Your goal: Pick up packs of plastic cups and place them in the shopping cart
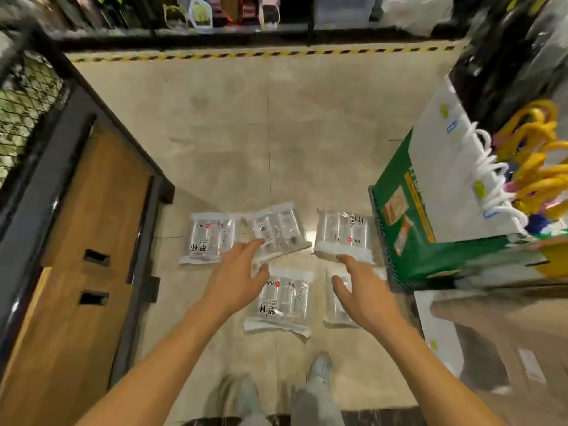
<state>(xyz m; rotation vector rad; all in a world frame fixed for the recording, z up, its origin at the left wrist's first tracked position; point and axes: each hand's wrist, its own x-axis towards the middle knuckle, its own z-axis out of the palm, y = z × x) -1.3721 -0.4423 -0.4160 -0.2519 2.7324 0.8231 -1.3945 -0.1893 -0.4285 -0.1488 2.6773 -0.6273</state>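
Observation:
Several clear plastic packs of cups lie on the beige floor (pixel 264 133). My left hand (pixel 236 272) reaches down with straight, spread fingers, its fingertips at the edge of the tilted middle pack (pixel 281 230). A flat pack (pixel 209 238) lies to its left and another (pixel 282 301) lies below it. My right hand (pixel 362 290) is open too, fingers extended toward the right pack (pixel 344 233), and it covers part of a further pack (pixel 336 305). Neither hand holds anything.
A brown cardboard box in a dark metal frame (pixel 92 241) stands on the left. A green box (pixel 408 229) with white paper bags (pixel 455 173) and yellow handles (pixel 534 167) stands on the right. Shelves with goods (pixel 215 16) run behind a yellow-black floor stripe. My shoes (pixel 319 367) show below.

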